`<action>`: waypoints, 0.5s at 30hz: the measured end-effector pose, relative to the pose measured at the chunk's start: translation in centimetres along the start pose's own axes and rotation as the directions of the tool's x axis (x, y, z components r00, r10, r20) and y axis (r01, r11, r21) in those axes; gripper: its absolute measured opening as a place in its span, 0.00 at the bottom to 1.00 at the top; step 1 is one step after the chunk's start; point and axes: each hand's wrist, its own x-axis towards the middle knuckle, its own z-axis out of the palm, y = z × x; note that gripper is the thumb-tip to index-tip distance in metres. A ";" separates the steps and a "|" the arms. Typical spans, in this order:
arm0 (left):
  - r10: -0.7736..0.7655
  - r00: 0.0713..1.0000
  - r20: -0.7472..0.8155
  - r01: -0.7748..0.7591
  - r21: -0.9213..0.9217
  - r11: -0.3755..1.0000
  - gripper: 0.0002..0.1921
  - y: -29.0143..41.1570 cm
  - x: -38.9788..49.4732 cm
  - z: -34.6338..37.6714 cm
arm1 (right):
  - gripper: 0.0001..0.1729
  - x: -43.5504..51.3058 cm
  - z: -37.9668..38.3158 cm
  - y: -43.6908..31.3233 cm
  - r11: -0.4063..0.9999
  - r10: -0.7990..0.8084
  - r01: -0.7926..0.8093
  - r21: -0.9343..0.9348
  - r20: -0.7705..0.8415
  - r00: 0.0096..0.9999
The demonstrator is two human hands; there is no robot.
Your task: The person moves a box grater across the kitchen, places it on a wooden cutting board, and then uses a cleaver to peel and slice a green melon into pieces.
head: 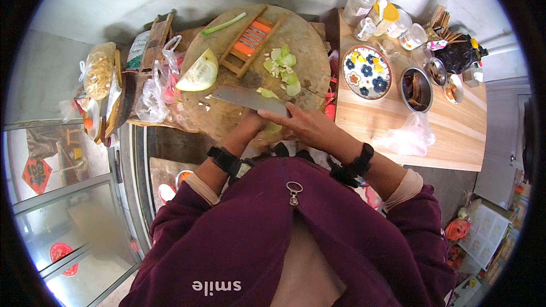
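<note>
My right hand (pixel 308 123) grips a broad cleaver (pixel 245 98) at its handle end, index finger laid along the blade. The blade points left across a round wooden chopping board (pixel 305 30). My left hand (pixel 252 123) is just below the blade, its fingertips hidden, so whether it holds anything is unclear. Pale green rind (pixel 268 93) shows at the blade's upper edge, and another green piece (pixel 273 128) lies between my hands. A cut wedge of pale melon or gourd (pixel 199 72) rests at the board's left. Peelings and seeds (pixel 282 65) are heaped right of a wooden-framed grater (pixel 254 40).
A green stalk (pixel 224 24) lies at the board's far edge. Plastic bags (pixel 154 94) crowd its left. On the wooden table (pixel 452 136) at right stand a flowered plate (pixel 366 77), a metal bowl (pixel 416 89), jars (pixel 360 2) and a plastic bag (pixel 411 134). A wall rises behind.
</note>
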 end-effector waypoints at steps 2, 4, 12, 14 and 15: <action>0.002 1.000 0.019 -0.006 0.214 0.977 0.21 0.7 -0.1 -0.1 | 0.46 0.0 0.2 0.2 0.998 -0.051 0.050 -0.028 -0.051 0.997; 0.047 0.997 0.053 -0.063 0.366 0.928 0.21 0.8 0.0 -0.3 | 0.47 -1.3 -0.2 0.2 0.997 0.056 -0.051 -0.060 0.082 0.995; -0.011 1.000 -0.020 0.011 0.005 1.000 0.20 -1.4 0.8 -1.6 | 0.45 -0.9 0.6 0.6 0.994 0.068 -0.062 -0.088 0.075 0.995; 0.089 0.995 -0.045 -0.076 0.240 0.968 0.20 -1.3 1.2 -0.8 | 0.45 0.2 1.1 0.5 0.995 0.052 -0.050 -0.086 0.030 0.998; 0.117 0.991 -0.058 -0.088 0.367 0.926 0.20 -1.1 1.2 -0.3 | 0.45 0.8 1.3 0.5 0.995 0.059 -0.056 -0.085 0.041 0.997</action>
